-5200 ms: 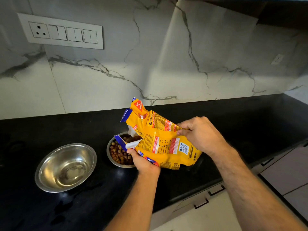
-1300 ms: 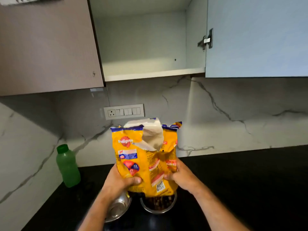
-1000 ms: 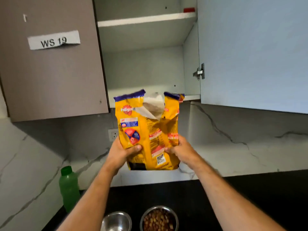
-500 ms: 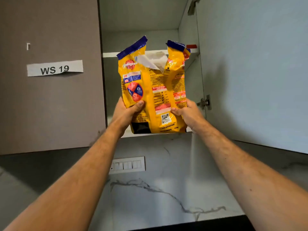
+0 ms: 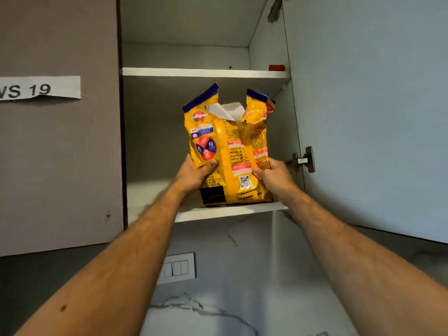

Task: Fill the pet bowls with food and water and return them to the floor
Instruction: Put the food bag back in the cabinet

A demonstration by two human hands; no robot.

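At the far left, a closed cabinet door (image 5: 58, 132) carries a paper label (image 5: 40, 88) reading "WS 19". Beside it the cabinet stands open, with an upper shelf (image 5: 206, 72) and a lower shelf (image 5: 230, 210).

The left hand (image 5: 194, 174) grips the lower left side of the dog food bag (image 5: 229, 151), thumb pressed across the front panel and fingers hidden behind. The yellow bag stands upright, its base at or just over the front edge of the lower shelf; whether it fully rests there cannot be told. Its top is torn open, with two blue-edged flaps splayed apart and white inner lining showing between them. The right hand (image 5: 272, 175) grips the lower right side the same way, thumb on the front.

Further right, a small red object (image 5: 276, 67) sits at the end of the upper shelf, a metal hinge (image 5: 303, 160) is fixed to the cabinet's side wall, and the open door (image 5: 368, 112) swings out past it. Below the cabinet, a switch plate (image 5: 178, 267) is set in the marbled wall (image 5: 218, 299). The bowls are out of view.

The main risk, as I judge it, is the base sitting too near the shelf lip: released there, the soft, partly emptied bag could slump forward and fall, scattering kibble through the unsealed top. Tipping it while pushing it deeper could spill it too. The water bowl probably remains to be filled.
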